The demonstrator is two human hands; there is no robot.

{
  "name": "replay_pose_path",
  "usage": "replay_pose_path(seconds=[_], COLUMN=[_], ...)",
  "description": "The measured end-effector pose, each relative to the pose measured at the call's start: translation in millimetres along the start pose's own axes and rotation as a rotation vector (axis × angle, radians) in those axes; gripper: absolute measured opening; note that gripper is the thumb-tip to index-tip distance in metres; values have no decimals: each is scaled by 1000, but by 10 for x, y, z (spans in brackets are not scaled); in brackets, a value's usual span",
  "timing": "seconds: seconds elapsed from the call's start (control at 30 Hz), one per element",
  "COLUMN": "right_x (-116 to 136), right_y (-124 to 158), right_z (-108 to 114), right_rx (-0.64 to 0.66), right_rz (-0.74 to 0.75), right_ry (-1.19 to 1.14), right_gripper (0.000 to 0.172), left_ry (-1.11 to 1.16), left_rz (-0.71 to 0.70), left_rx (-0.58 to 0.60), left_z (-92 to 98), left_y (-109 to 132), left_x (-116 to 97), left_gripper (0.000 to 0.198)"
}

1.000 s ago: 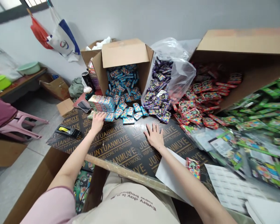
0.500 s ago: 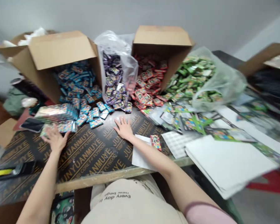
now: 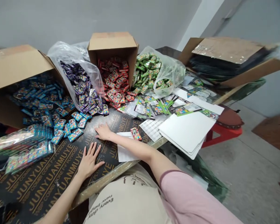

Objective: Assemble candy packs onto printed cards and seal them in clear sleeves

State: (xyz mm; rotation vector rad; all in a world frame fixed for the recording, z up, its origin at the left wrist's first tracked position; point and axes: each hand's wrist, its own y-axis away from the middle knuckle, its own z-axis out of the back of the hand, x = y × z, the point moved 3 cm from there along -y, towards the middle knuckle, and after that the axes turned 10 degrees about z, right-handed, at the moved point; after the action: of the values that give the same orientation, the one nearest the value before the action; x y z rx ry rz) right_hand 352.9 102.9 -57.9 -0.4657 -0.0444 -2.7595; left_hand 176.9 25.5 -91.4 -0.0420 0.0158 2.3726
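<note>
My left hand (image 3: 89,161) lies on the printed black plywood tabletop (image 3: 67,165) with fingers spread and nothing in it. Just beyond it, my right hand (image 3: 103,132) also rests on the board, empty, its fingers apart. Several small blue packets (image 3: 72,124) lie loose beyond my hands. Under my right forearm is a white sheet (image 3: 126,152), partly hidden by the arm. One red packet (image 3: 136,133) sits beside that forearm, over the sheet's edge. At the left are stacked clear-wrapped strips of blue packets (image 3: 30,155).
Cartons of blue packets (image 3: 44,96) and red packets (image 3: 116,81) lie tipped open at the back. Plastic bags hold purple packets (image 3: 79,81) and green packets (image 3: 147,68). White cards (image 3: 186,132) and printed sleeves (image 3: 158,107) cover the right side. A red stool (image 3: 224,133) stands beyond.
The view has swung to the right. My left hand has moved from the wrapped strips at the left to the board near my right hand. My right hand stays on the board.
</note>
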Motion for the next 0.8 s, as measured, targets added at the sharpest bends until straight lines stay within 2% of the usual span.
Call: replay_pose_path(seconds=[0.1, 0.17, 0.23, 0.3, 0.4, 0.5, 0.63, 0.73, 0.8], right_x=[-351, -797, -1307, -1767, -2187, -2250, -2029, -1792, -1623], right_y=[165, 405, 713, 1025, 1332, 1377, 1228, 1151, 1170], right_z=[379, 660, 856, 929, 819, 691, 735, 886, 1036], right_rx=[-162, -315, -376, -358, -181, -79, -78, -63, -54], right_rz=[-31, -197, -416, -629, -785, -794, -807, -740, -684], right_ry=[23, 84, 136, 171, 160, 195, 252, 227, 200], right_gripper=[59, 76, 93, 106, 105, 99, 95, 65, 41], left_ry=[-14, -22, -30, -41, -58, -64, -46, 30, 182], left_rz=[18, 10, -1, -6, -1, 10, 23, 57, 144], left_rx=[-49, -78, -100, -110, -105, -87, -59, -5, 67], left_z=[-26, -62, -96, -116, -117, -97, -84, -75, -30], left_y=[-11, 13, 31, 32, 15, 4, 20, 14, -33], left_x=[-36, -28, -17, -12, -16, -29, -40, -20, 2], left_gripper=[78, 79, 80, 80, 79, 78, 76, 75, 68])
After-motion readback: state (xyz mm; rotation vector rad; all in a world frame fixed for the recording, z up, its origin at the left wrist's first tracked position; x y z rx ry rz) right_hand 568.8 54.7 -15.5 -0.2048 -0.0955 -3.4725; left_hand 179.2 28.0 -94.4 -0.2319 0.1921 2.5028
